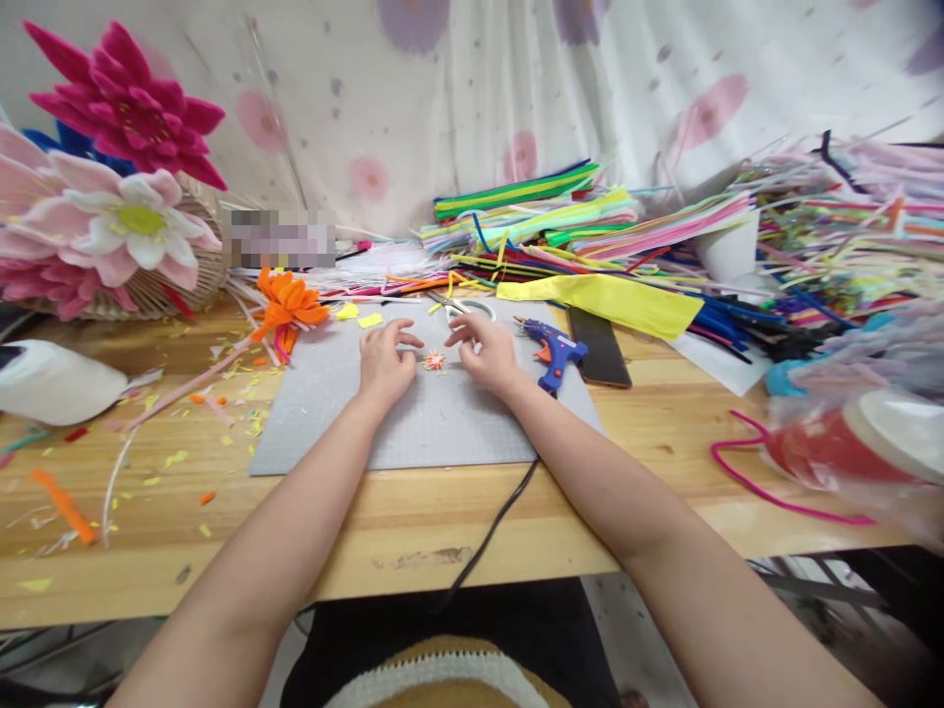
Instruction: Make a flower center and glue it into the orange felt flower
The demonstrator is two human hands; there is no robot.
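Note:
On the grey cutting mat (324,433) lies a small orange-red piece with pale spikes, like a tiny flower centre (436,361). My left hand (387,366) rests just left of it, fingers curved and apart, holding nothing that I can see. On the other side, my right hand (487,351) has its fingers bent and slightly spread, also with nothing visible in them. Behind the right hand are white-handled scissors (476,311), partly hidden by it. A blue glue gun (559,352) with an orange trigger lies on the mat's right side.
Bundles of coloured pipe cleaners (546,221) line the back. A yellow strip (605,295) lies before them, beside a dark phone-like slab (601,346). Fuzzy flowers (140,226) and an orange flower (287,305) stand left, near scattered scraps. A black cord (501,511) crosses the table's front edge.

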